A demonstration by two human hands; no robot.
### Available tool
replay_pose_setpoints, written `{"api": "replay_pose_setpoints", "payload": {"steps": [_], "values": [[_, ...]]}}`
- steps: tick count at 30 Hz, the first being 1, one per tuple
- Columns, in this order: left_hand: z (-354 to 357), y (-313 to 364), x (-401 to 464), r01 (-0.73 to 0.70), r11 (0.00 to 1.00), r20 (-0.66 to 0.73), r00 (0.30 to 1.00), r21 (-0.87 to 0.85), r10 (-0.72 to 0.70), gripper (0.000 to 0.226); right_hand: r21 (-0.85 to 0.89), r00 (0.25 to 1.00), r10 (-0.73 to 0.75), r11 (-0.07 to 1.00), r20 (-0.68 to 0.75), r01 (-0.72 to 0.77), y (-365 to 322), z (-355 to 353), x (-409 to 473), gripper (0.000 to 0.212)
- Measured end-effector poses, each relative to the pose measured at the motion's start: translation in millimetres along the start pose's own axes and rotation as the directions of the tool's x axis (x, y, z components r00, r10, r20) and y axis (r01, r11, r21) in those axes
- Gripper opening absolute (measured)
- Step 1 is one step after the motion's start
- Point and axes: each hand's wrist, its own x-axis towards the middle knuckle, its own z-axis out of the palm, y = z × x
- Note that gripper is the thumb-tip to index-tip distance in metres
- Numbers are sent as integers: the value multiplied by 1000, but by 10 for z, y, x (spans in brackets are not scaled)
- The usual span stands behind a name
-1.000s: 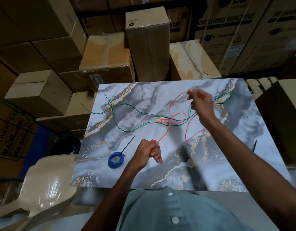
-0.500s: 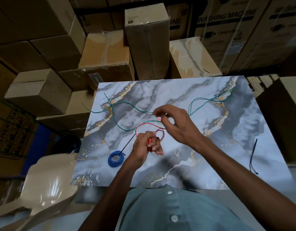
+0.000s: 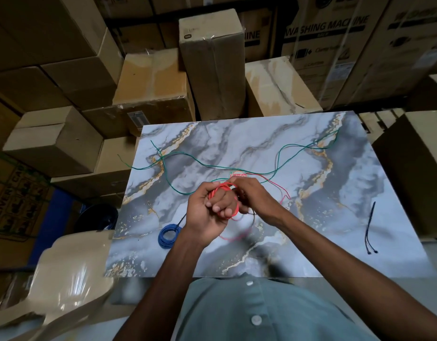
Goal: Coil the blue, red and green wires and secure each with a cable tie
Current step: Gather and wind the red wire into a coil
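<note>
At the middle of the marble-patterned table [image 3: 360, 198], the red wire [image 3: 227, 187] is held between both hands, several loops of it wound around the curled fingers of the left hand [image 3: 207, 210]. The coil is gripped by that hand, with the fingertips folded in toward the palm. The right hand [image 3: 254, 198] is pressed against the far right side of the same coil, its fingers bent around the wire and pinching it; the exact contact point is hidden behind the left hand's knuckles. A loose tail of red wire is seen trailing to the right of the hands and down onto the table, with a blurred stretch of it lying just near of the wrists. The blue wire [image 3: 167, 236] is found already coiled at the near left of the table, just left of the left forearm, with a black cable tie [image 3: 180, 220] sticking out from it toward the far right. The green wire [image 3: 281, 158] is spread uncoiled across the far half of the table, from beyond the left edge to the far right corner, and passes just behind the hands. A small round sticker [image 3: 237, 175] is partly hidden behind the right hand's fingers. Two spare cable ties [image 3: 370, 227] are laid together at the right side of the table, well apart from the hands. Cardboard boxes [image 3: 212, 62] are stacked behind and beside the table, and a beige plastic chair [image 3: 69, 274] is placed at the near left.
</note>
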Motion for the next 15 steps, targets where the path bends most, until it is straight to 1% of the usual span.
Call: {"api": "replay_pose_setpoints", "payload": {"steps": [2, 4, 6, 10, 11, 13, 15], "values": [[30, -10, -16, 12, 1000, 28, 1000, -29, -11, 51, 49, 998, 52, 997, -17, -52, 81, 34, 0, 49], [38, -37, -42, 41, 996, 57, 998, -74, -37, 54, 34, 998, 39, 999, -44, -37, 111, 40, 16, 60], [40, -93, -70, 85, 991, 105, 992, -103, -74, 56, -1, 995, 3, 1000, -96, -3, 68, 24, 38, 64], [99, -204, -101, 148, 985, 200, 971, -91, -128, 55, -37, 979, -49, 998, -198, 43, -34, 22, 88, 70], [118, -214, -100, 137, 986, 200, 973, -97, -115, 52, -25, 980, -42, 999, -194, 38, -32, 34, 96, 71], [137, -186, -93, 81, 988, 185, 981, -133, -56, 47, -19, 981, -30, 999, -191, 27, 29, 46, 113, 81], [144, -107, -76, 22, 980, 156, 988, -197, 9, 48, -65, 983, -16, 998, -182, 5, 132, 19, 111, 91]]}}
